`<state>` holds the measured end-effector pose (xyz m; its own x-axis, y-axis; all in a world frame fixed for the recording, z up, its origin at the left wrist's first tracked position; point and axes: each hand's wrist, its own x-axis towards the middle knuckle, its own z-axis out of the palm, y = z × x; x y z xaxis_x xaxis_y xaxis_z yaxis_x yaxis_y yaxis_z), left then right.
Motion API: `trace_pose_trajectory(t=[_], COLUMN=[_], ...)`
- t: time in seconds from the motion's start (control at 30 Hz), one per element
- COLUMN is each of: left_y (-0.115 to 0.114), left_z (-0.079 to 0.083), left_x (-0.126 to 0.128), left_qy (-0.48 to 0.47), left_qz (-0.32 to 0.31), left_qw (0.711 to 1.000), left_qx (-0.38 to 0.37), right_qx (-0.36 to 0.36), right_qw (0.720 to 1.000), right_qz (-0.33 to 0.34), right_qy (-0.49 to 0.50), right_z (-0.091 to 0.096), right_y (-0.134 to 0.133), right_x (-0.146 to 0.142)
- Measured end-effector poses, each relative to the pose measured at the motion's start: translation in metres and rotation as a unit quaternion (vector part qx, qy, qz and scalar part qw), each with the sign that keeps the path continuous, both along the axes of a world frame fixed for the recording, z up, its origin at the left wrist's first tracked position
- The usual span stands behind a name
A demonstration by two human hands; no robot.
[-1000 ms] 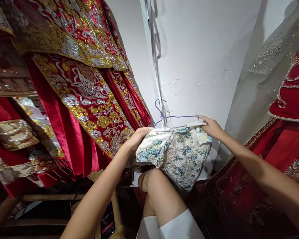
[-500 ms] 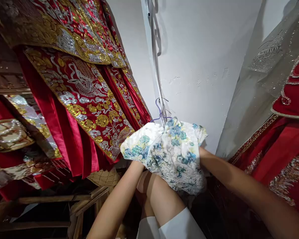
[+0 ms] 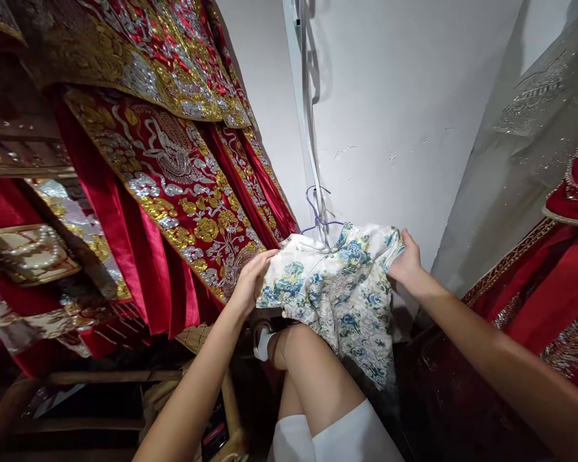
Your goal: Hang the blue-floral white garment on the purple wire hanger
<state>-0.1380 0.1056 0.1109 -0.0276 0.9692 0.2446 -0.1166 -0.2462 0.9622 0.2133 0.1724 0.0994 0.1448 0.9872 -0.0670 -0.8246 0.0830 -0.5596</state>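
Note:
A small cream dress with blue and green flowers point(image 3: 340, 289) hangs on a purple wire hanger point(image 3: 318, 215) in front of the white wall. My left hand point(image 3: 250, 279) grips the dress at its left shoulder, fingers closed on the cloth. At the right shoulder my right hand point(image 3: 407, 263) pinches the sleeve edge. The dress hangs down over my raised knee point(image 3: 308, 366).
Red garments with gold and silver embroidery point(image 3: 173, 167) hang close on the left. More red beaded dresses point(image 3: 559, 276) and a grey sequined one point(image 3: 525, 122) crowd the right. A white cable point(image 3: 311, 115) runs down the wall. Wooden furniture point(image 3: 101, 398) stands low on the left.
The dress was bunched up over both hands half a second ago; now it is pulled down and spread on the hanger, with my hands back at its two shoulders.

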Motion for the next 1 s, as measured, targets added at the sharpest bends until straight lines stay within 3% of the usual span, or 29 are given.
trace_pose_trajectory(t=[0.07, 0.17, 0.23, 0.3, 0.37, 0.43, 0.47, 0.53, 0.63, 0.67, 0.73, 0.83, 1.0], left_y=[-0.002, 0.000, 0.003, 0.005, 0.005, 0.003, 0.000, -0.008, -0.025, -0.031, -0.042, -0.049, -0.029], left_z=[0.018, 0.037, 0.039, 0.032, 0.020, 0.008, 0.005, 0.003, 0.014, 0.020, 0.033, 0.043, 0.026], left_x=[0.004, 0.013, 0.018, 0.021, 0.024, 0.029, 0.034, 0.049, 0.076, 0.084, 0.095, 0.100, 0.098], left_qy=[0.109, 0.196, 0.215, 0.223, 0.206, 0.155, 0.126, 0.074, 0.001, -0.023, -0.065, -0.091, -0.044], left_qz=[-0.005, -0.018, 0.009, 0.091, 0.182, 0.214, 0.203, 0.157, 0.037, -0.012, -0.094, -0.140, -0.171], left_qw=[0.993, 0.977, 0.971, 0.961, 0.946, 0.944, 0.949, 0.958, 0.974, 0.977, 0.978, 0.976, 0.981], left_qx=[0.035, 0.083, 0.106, 0.135, 0.170, 0.197, 0.207, 0.227, 0.225, 0.210, 0.173, 0.141, 0.074], right_qx=[-0.001, 0.072, 0.140, 0.215, 0.305, 0.377, 0.402, 0.440, 0.500, 0.511, 0.510, 0.497, 0.467], right_qw=[0.999, 0.997, 0.988, 0.954, 0.864, 0.742, 0.690, 0.605, 0.476, 0.446, 0.425, 0.425, 0.429], right_qz=[-0.014, 0.002, 0.046, 0.117, 0.224, 0.268, 0.246, 0.139, 0.018, -0.007, -0.062, -0.127, -0.173], right_qy=[0.039, 0.019, -0.054, -0.176, -0.333, -0.485, -0.550, -0.649, -0.724, -0.735, -0.746, -0.746, -0.754], right_z=[0.032, 0.073, 0.087, 0.088, 0.082, 0.071, 0.064, 0.048, 0.021, 0.011, -0.007, -0.028, -0.038], right_y=[0.004, -0.006, -0.027, -0.055, -0.082, -0.101, -0.106, -0.107, -0.098, -0.094, -0.088, -0.080, -0.063], right_x=[-0.002, -0.015, -0.027, -0.037, -0.045, -0.052, -0.056, -0.066, -0.082, -0.087, -0.092, -0.094, -0.075])
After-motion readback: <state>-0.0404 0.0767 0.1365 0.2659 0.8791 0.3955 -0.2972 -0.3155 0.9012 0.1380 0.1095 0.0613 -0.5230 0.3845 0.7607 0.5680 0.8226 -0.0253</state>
